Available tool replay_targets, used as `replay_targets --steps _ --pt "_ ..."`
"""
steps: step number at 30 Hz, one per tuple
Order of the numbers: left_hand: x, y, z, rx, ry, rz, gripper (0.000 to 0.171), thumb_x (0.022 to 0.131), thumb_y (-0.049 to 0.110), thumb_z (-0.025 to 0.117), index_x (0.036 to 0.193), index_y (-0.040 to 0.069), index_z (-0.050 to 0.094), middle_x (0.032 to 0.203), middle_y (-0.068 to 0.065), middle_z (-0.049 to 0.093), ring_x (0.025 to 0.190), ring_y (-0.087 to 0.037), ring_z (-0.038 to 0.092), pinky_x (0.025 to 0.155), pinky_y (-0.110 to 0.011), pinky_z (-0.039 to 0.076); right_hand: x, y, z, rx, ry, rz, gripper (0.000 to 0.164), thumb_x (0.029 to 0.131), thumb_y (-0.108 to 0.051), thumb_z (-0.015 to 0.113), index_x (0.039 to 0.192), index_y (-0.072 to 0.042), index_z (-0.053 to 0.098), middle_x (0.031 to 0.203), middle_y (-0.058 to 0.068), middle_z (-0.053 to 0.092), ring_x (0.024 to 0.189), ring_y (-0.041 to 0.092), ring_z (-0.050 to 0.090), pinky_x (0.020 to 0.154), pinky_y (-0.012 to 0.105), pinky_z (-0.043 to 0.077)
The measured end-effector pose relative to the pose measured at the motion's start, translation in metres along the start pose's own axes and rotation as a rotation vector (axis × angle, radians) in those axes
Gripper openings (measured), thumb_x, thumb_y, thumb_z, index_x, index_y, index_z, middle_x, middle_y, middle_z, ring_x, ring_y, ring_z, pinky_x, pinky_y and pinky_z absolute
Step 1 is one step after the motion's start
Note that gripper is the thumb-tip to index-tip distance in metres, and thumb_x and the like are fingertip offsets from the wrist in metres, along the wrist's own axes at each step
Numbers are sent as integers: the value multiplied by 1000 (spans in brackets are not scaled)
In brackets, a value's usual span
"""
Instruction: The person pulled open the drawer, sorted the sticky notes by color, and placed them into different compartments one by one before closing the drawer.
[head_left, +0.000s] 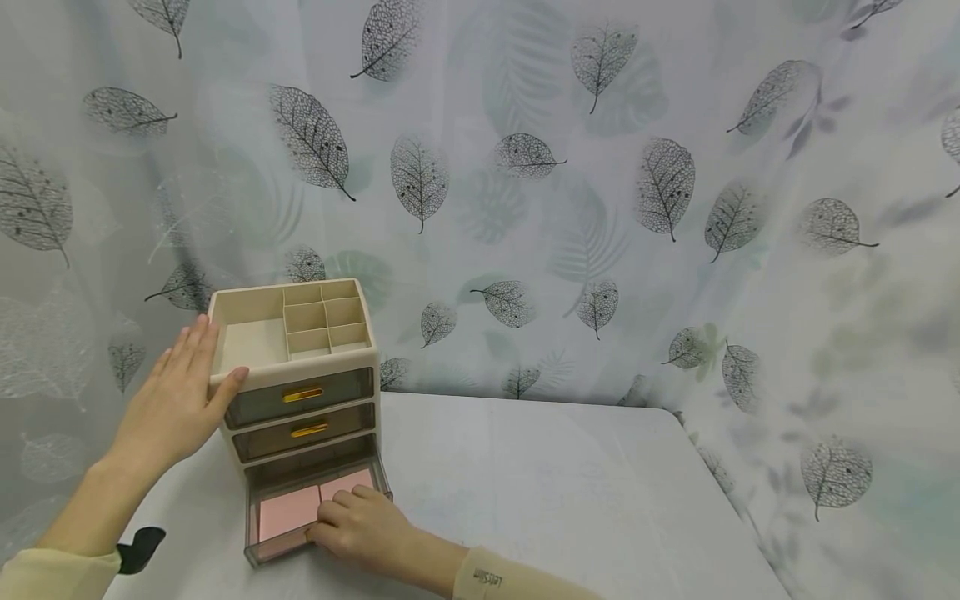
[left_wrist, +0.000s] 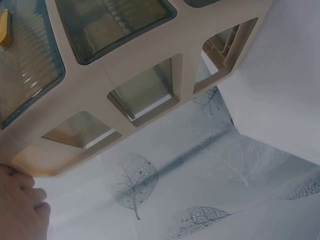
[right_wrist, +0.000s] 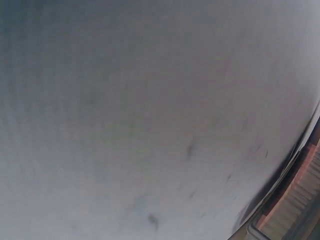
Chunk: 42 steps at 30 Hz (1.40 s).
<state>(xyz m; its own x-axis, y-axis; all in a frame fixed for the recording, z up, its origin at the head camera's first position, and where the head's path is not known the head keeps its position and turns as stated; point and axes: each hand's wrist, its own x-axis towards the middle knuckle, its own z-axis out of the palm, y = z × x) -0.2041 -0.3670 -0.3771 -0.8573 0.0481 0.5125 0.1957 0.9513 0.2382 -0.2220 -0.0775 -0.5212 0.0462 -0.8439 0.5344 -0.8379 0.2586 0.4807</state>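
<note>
A cream desktop organizer (head_left: pixel 292 367) with see-through drawers stands at the left of the table. Its bottom drawer (head_left: pixel 255 557) is pulled out, and pink flat pieces (head_left: pixel 288 510) lie inside. My left hand (head_left: pixel 180 392) rests along the organizer's upper left edge, fingers extended and thumb at the front; the left wrist view shows part of this hand (left_wrist: pixel 22 205) against the frame. With curled fingers my right hand (head_left: pixel 363 527) grips the front of the bottom drawer, its fingertips partly hidden. In the right wrist view only a drawer corner (right_wrist: pixel 285 215) appears.
Two upper drawers with gold handles (head_left: pixel 303 394) are closed. The divided top tray (head_left: pixel 326 315) has several compartments. A black object (head_left: pixel 141 550) lies beside the left forearm. The white table (head_left: pixel 540 492) extends rightward, and a leaf-print curtain (head_left: pixel 480 208) hangs behind.
</note>
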Motion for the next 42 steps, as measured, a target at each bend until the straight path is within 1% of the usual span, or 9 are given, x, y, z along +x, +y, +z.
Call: replay_targets --steps 5,10,12,15,20,27,32,35,42 --pt "0 0 -1 -1 -4 -2 79 112 43 41 164 -4 5 172 -26 0 159 -44 -2 129 -50 -6 2 -1 -1 33 -28 30 13 103 -31 67 98 -32 79 89 -19 66 76 -3 56 63 11 34" --pt "0 -1 0 2 -7 -2 80 112 43 41 164 -4 5 172 -26 0 158 -44 -2 129 -50 -6 2 -1 1 -17 27 9 16 103 -33 66 93 -32 79 86 -20 65 73 -3 55 60 11 35" --pt "0 -1 0 5 -7 -3 80 112 43 42 164 -4 5 171 -27 2 158 -44 -1 129 -50 -6 3 0 3 -25 51 2 16 103 -33 66 91 -32 79 85 -20 64 72 -2 55 60 11 35" --pt "-1 -1 1 5 -8 -4 80 112 43 42 164 -5 5 171 -27 2 158 -45 -1 129 -50 -5 4 0 4 -23 65 -1 16 102 -32 68 90 -32 78 83 -20 64 72 -2 54 60 13 34" --pt "-1 -1 1 3 -5 -3 79 112 43 42 164 -5 6 172 -25 0 158 -45 -1 130 -50 -5 6 1 3 -38 63 -6 17 102 -32 67 89 -33 78 82 -20 63 71 -1 52 59 14 32" --pt "-1 0 1 2 -3 2 79 112 42 41 165 -4 6 173 -22 -2 159 -44 -1 130 -50 -5 9 5 10 -81 68 2 17 102 -31 66 90 -33 78 85 -20 66 72 -1 55 61 14 38" --pt "-1 -1 1 -5 -1 -1 79 112 42 42 165 -3 6 173 -22 -3 159 -43 -2 130 -50 -6 11 8 14 -62 57 22 17 102 -30 67 89 -32 78 85 -19 65 72 0 54 61 14 36" --pt "-1 -1 1 -5 3 0 79 112 42 42 165 -4 6 173 -22 -2 159 -43 -1 130 -49 -6 14 9 15 -51 49 33 17 102 -30 67 89 -32 78 86 -19 66 74 -1 56 62 13 36" --pt "-2 0 1 -3 4 3 79 112 42 42 165 -4 6 173 -22 -2 159 -43 -1 130 -48 -5 21 13 19 -81 74 37 18 101 -31 67 86 -32 78 86 -19 66 74 -1 58 64 12 42"
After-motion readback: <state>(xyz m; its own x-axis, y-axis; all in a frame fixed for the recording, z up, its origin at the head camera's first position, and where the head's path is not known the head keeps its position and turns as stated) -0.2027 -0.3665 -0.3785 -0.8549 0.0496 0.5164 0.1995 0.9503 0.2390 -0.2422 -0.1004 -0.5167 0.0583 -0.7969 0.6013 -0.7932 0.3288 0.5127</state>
